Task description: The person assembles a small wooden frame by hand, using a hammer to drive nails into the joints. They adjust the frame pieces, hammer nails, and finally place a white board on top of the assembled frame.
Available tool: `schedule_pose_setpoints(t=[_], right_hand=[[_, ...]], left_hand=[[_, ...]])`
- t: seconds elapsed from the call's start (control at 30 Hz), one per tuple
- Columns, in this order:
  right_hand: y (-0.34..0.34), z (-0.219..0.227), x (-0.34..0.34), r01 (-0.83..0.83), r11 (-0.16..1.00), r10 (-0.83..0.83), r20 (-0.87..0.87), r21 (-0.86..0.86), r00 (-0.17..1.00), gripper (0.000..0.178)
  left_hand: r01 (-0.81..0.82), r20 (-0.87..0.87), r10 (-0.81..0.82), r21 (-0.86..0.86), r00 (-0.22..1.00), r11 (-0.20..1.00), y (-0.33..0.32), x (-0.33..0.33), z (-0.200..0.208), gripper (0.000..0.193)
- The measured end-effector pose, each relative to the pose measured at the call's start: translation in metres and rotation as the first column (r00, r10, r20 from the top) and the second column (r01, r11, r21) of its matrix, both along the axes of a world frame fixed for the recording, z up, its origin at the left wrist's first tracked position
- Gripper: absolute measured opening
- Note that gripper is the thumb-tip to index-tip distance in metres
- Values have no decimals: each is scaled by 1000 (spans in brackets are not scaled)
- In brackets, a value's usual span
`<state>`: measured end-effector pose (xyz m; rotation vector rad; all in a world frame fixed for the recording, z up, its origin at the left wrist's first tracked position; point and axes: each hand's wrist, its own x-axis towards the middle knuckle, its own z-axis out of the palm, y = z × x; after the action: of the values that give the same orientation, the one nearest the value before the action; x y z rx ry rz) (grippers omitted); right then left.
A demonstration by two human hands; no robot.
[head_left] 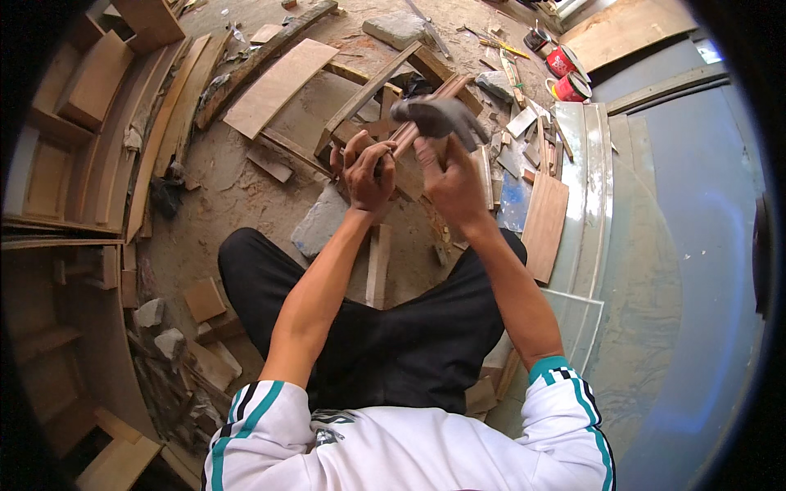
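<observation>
Two hands at work on a wooden strip, hammer raised

Two hands are seen close together above a cluttered, dusty floor (246, 192), the person seated low with legs in black trousers (385, 344). The right hand (449, 182) is clenched around the handle of a hammer (434, 116), whose dark grey head is blurred and is held up just above and beyond the knuckles. The left hand (366, 170) is closed in a pinch, fingertips pressed together on something too small to be made out, right at the near end of a narrow reddish wooden strip (422, 119). That strip runs away from the hands, up and to the right, passing under the hammer head, and lies across a rough frame of timber battens (368, 90).

A flat plywood board (278, 86) is laid on the floor to the left of the frame, well apart from the hands. A grey stone block (319, 221) sits just below the left wrist. Offcuts and wood scraps are scattered to the right of the hands, and a brown rectangular panel (544, 225) rests beside sheets of glass (594, 188). Two red tins (565, 74) stand farther off at the upper right. Unfinished wooden cabinets (74, 139) are stacked along the left side.
</observation>
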<state>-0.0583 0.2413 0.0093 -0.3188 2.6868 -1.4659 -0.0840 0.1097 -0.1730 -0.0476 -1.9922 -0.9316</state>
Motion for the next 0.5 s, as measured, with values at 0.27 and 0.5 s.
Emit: schedule_pose_setpoints(t=[0.27, 0.5], right_hand=[[8, -6, -1, 52, 998, -51, -47, 29, 998, 37], [25, -41, -9, 151, 969, -154, -1, 197, 988, 39]], left_hand=[[18, 27, -19, 29, 999, 999, 5, -1, 8, 9], [14, 16, -14, -52, 1000, 999, -2, 2, 10, 12]])
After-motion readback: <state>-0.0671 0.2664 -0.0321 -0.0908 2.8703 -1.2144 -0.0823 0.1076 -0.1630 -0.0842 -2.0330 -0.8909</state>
